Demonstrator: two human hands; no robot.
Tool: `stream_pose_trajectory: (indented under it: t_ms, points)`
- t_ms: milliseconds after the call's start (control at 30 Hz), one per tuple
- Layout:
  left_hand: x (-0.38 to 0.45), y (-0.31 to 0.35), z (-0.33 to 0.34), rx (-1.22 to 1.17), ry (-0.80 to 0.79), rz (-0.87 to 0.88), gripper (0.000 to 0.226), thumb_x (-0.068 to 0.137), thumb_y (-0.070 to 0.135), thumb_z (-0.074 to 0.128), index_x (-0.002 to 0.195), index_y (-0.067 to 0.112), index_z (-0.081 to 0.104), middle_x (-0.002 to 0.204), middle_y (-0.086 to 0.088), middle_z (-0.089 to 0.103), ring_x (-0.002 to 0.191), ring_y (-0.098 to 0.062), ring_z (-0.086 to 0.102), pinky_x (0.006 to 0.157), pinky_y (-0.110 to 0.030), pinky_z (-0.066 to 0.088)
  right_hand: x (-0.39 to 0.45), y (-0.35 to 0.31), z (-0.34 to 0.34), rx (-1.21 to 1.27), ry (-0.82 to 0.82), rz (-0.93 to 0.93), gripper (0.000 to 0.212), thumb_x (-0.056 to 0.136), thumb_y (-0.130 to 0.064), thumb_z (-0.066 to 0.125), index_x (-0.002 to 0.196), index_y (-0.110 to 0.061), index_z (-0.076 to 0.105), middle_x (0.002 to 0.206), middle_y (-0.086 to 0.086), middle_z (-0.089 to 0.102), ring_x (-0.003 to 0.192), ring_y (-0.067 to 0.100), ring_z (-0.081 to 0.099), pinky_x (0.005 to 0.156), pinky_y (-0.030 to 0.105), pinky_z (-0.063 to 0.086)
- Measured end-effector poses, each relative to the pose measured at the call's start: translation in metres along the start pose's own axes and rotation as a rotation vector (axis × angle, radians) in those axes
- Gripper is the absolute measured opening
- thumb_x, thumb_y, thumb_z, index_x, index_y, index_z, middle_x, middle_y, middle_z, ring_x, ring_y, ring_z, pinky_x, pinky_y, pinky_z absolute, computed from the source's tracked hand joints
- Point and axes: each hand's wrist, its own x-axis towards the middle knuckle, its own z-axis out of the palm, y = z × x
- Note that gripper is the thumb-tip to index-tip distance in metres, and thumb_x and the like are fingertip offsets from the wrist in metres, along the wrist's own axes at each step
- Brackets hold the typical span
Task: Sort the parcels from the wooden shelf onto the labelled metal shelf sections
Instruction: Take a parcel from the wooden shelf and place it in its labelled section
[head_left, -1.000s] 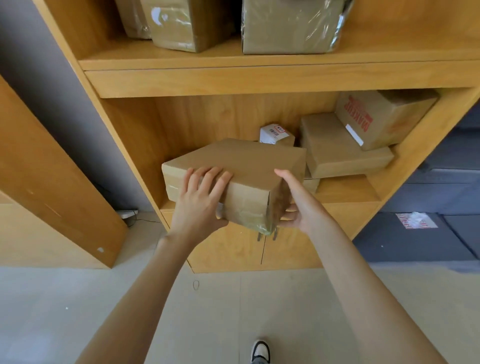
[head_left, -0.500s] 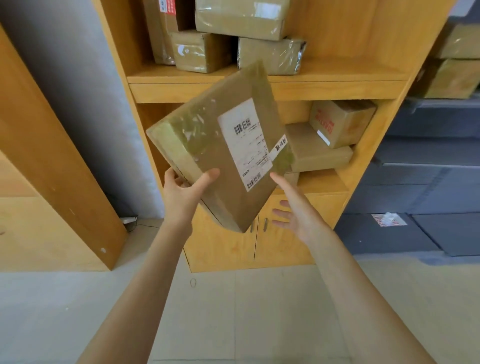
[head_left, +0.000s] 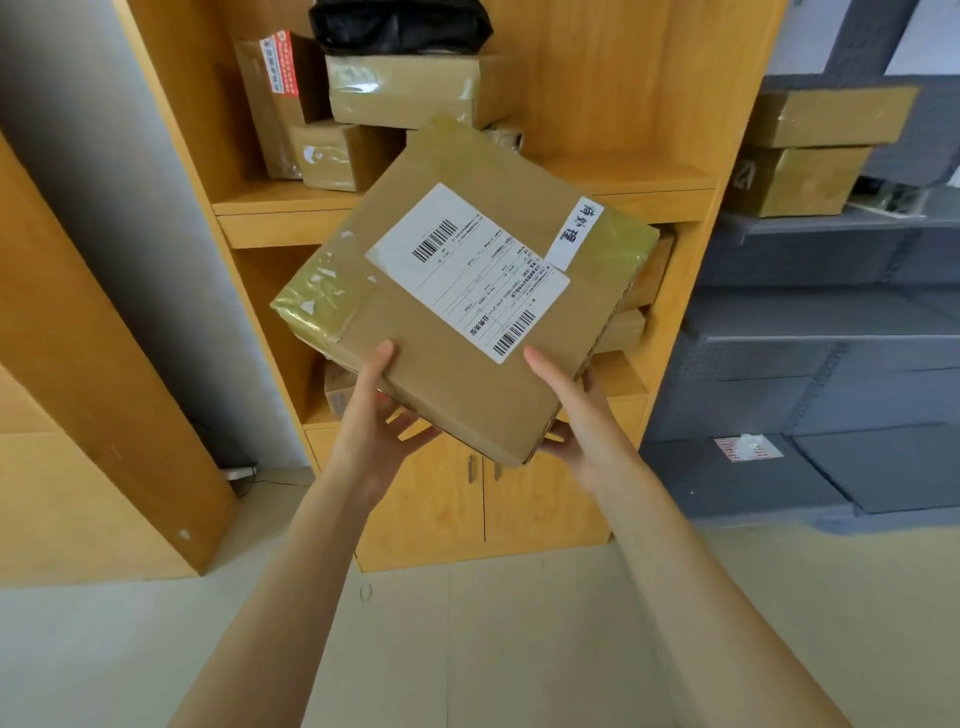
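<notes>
A flat brown cardboard parcel (head_left: 441, 343) with a white shipping label and a small handwritten tag is held up in front of the wooden shelf (head_left: 623, 176), label face toward me. My left hand (head_left: 371, 415) grips its lower left edge, thumb on top and fingers underneath. My right hand (head_left: 576, 410) holds the lower right corner the same way. Several taped parcels (head_left: 400, 93) sit on the shelf's upper level under a black bag (head_left: 400, 23). Other parcels on the lower level are mostly hidden behind the held one.
The grey metal shelf (head_left: 831, 322) stands to the right with two brown boxes (head_left: 810, 150) on an upper level and a label tag (head_left: 748, 449) low down. A wooden panel (head_left: 78, 364) leans at the left. Cabinet doors (head_left: 483, 499) sit below; pale floor tiles lie underfoot.
The parcel came off the lower wooden shelf and was turned label side up. My right hand, apart from it half a second ago, now grips its lower right corner.
</notes>
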Motion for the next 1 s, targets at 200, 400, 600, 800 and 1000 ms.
stream_pose_trajectory:
  t_ms: [200, 400, 600, 800, 1000]
  points:
    - [-0.010, -0.038, 0.042, 0.010, -0.067, 0.068, 0.125, 0.042, 0.075, 0.076, 0.147, 0.038, 0.018, 0.134, -0.002, 0.051, 0.115, -0.024, 0.057, 0.085, -0.049, 0.054, -0.012, -0.015, -0.030, 0.082, 0.014, -0.058, 0.099, 0.051, -0.053, 0.078, 0.139, -0.042, 0.034, 0.124, -0.008, 0.057, 0.115, 0.019, 0.055, 0.081, 0.038, 0.054]
    - [0.001, 0.002, 0.019, 0.051, 0.001, 0.267, 0.134, 0.042, 0.082, 0.071, 0.152, 0.027, 0.017, 0.137, -0.004, 0.053, 0.114, -0.022, 0.061, 0.081, -0.038, 0.051, -0.008, -0.060, -0.100, -0.021, -0.019, -0.180, 0.087, 0.056, -0.041, 0.087, 0.133, -0.040, 0.046, 0.121, -0.008, 0.064, 0.115, 0.017, 0.058, 0.097, 0.046, 0.046]
    - [-0.016, 0.018, 0.039, 0.230, -0.256, 0.186, 0.095, 0.042, 0.060, 0.086, 0.123, 0.021, 0.056, 0.104, -0.001, 0.072, 0.091, -0.020, 0.071, 0.068, -0.034, 0.058, -0.010, -0.086, -0.121, -0.155, -0.120, -0.150, 0.077, 0.055, -0.033, 0.084, 0.127, -0.028, 0.054, 0.118, 0.001, 0.066, 0.109, 0.022, 0.062, 0.092, 0.044, 0.051]
    - [-0.030, -0.003, 0.061, 0.003, -0.109, 0.194, 0.045, 0.079, 0.030, 0.066, 0.122, 0.018, 0.060, 0.110, -0.006, 0.071, 0.094, -0.026, 0.069, 0.080, -0.044, 0.057, -0.008, -0.082, -0.125, -0.074, -0.064, -0.216, 0.117, 0.051, -0.064, 0.082, 0.149, -0.040, 0.022, 0.145, -0.007, 0.043, 0.129, 0.016, 0.045, 0.108, 0.049, 0.036]
    - [-0.030, -0.038, 0.111, -0.298, -0.042, 0.231, 0.051, 0.080, 0.028, 0.069, 0.127, 0.014, 0.055, 0.115, -0.007, 0.066, 0.106, -0.028, 0.063, 0.081, -0.038, 0.055, -0.016, -0.048, -0.103, 0.055, -0.074, -0.185, 0.124, 0.052, -0.056, 0.078, 0.149, -0.046, 0.002, 0.142, -0.014, 0.038, 0.135, 0.021, 0.037, 0.108, 0.055, 0.032]
